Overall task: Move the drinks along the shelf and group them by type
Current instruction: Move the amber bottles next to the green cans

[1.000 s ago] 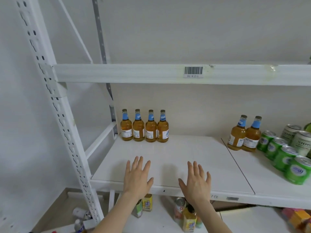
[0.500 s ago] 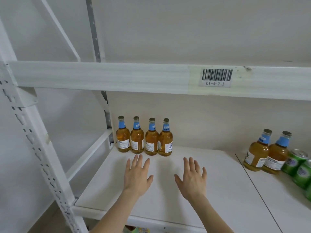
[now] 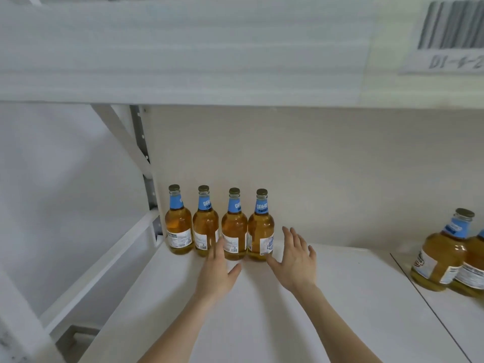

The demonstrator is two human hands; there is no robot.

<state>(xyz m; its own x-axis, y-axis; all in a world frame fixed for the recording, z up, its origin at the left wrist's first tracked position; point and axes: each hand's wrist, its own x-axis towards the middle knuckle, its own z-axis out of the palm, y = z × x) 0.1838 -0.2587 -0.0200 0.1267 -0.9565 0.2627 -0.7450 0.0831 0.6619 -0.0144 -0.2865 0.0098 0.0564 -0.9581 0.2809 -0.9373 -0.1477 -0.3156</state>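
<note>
Several amber bottles with blue neck labels [image 3: 220, 224] stand in a row against the back wall at the left end of the white shelf [image 3: 262, 318]. Two more of the same bottles [image 3: 445, 252] stand at the right edge of the view. My left hand [image 3: 218, 271] is open, its fingertips just in front of the second and third bottles. My right hand [image 3: 296, 260] is open too, spread flat beside the rightmost bottle of the row, its thumb close to that bottle's base. Neither hand holds anything.
The upper shelf beam [image 3: 183, 51] with a barcode label [image 3: 453, 35] hangs low overhead. A white upright and diagonal brace [image 3: 125, 142] close the left side. A seam [image 3: 429, 307] divides the shelf board at the right.
The camera has moved in close to the shelf. Both hands have reached forward from the shelf's middle to the row of bottles at the back left. The green cans have left the view.
</note>
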